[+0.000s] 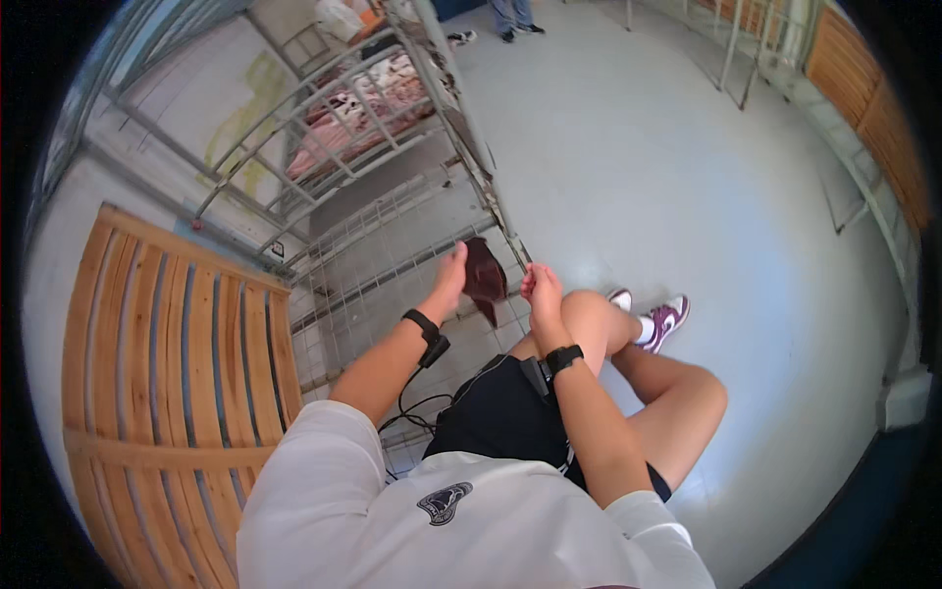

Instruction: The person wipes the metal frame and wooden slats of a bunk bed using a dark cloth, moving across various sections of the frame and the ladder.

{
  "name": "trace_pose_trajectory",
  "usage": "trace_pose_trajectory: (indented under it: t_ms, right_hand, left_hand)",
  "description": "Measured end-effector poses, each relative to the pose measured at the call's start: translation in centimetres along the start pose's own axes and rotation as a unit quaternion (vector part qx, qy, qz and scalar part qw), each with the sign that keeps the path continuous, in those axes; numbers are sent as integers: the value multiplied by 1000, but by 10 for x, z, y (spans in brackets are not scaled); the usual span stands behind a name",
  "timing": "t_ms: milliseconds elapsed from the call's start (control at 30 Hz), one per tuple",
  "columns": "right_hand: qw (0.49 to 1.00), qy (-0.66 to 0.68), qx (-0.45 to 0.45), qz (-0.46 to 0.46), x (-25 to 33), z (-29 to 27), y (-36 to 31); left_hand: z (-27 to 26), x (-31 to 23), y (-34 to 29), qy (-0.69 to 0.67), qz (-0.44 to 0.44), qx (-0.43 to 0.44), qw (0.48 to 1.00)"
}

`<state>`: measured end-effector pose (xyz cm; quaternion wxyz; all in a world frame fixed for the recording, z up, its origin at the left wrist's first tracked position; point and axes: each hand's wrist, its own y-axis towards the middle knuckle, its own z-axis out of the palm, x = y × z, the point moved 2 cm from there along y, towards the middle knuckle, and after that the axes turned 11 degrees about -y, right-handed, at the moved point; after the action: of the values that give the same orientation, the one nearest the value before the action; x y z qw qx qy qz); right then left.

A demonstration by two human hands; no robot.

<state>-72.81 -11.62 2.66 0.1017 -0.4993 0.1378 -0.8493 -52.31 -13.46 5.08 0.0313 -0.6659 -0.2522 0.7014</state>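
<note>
My left hand (453, 276) grips a dark maroon piece of material (485, 271), smooth and leather-like, with a pointed lower end hanging down. Its thumb lies along the near edge, and the other fingers are mostly hidden behind the piece. A short way to the right, my right hand (544, 292) is raised with its fingers pinched together. Whatever sits in that pinch is too small to make out. Both hands are apart from each other, above the wire mesh bed base (365, 257) and my lap. Black devices are strapped on both wrists.
Black cables (417, 417) run from the left wrist device beside my dark shorts (496, 412). A slatted wooden panel (182, 358) stands at the left. Metal bed frames (324, 123) rise ahead, one with pink patterned bedding (368, 108). Another person's legs (512, 15) show at the far end.
</note>
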Motion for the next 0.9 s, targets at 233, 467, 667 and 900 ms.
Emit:
trace_pose_trajectory:
  t_ms: [233,467,667,900]
  right_hand:
    - [1000,12,21,-9,-4,-1,-10]
    - [997,-44,54,23,-5,-1,-9]
    - [987,-88,119,59,-14,4,0]
    - [984,-110,134,46,-17,0,-6]
  left_hand:
    - [11,-277,-63,-406,307,125,851]
    - [58,-549,-148,-199,744,87,632]
    - [121,-661,-144,-18,744,-225,629]
    - [125,-669,-164,66,681,-247,686]
